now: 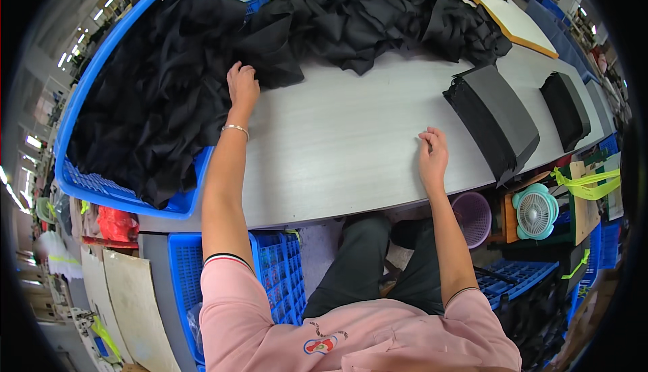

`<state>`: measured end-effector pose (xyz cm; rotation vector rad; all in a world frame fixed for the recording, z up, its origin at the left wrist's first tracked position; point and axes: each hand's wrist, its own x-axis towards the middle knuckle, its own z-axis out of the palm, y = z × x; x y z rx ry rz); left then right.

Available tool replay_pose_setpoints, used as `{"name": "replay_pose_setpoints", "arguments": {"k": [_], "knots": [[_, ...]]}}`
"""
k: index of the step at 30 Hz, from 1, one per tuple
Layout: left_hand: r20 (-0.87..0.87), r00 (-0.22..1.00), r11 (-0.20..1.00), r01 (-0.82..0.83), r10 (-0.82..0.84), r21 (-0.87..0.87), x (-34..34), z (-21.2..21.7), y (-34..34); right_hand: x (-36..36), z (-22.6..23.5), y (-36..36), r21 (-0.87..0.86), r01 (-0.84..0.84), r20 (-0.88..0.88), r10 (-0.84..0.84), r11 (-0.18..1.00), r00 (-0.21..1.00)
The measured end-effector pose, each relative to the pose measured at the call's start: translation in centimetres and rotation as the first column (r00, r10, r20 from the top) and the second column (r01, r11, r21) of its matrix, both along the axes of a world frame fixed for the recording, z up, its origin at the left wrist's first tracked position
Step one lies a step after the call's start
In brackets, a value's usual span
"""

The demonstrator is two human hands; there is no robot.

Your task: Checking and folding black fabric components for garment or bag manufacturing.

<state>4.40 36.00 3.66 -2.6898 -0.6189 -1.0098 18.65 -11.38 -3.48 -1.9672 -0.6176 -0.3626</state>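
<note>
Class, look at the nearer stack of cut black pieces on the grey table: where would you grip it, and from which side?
Grip the nearer black stack across its narrow width, fingers on the two long side faces, probably coming from above. It lies flat on the grey table as a long, thick block, so the short span suits a hand best.

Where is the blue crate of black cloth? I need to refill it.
In the head view, the blue crate sits at the table's left end, beside the left hand.

Grey table (337, 149): loose black fabric heap (378, 14) at far edge; two neat black fabric stacks (496, 119) (565, 109) at right; blue crate (94, 186) at left.
</note>
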Motion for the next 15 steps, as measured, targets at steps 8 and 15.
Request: {"name": "replay_pose_setpoints", "arguments": {"k": [8, 15], "knots": [[0.263, 0.951, 0.796, 0.284, -0.162, -0.535, -1.9, -0.1, -15.3, -1.6, 1.0, -1.0, -0.005, 0.026, 0.058, -0.026, 1.0, 0.998], [0.387, 0.886, 0.327, 0.455, -0.256, -0.828, -10.4, -0.9, -30.9, -14.9, 4.7, -0.6, -0.208, -0.428, 0.404, 0.476, 0.88, 0.781]]}}
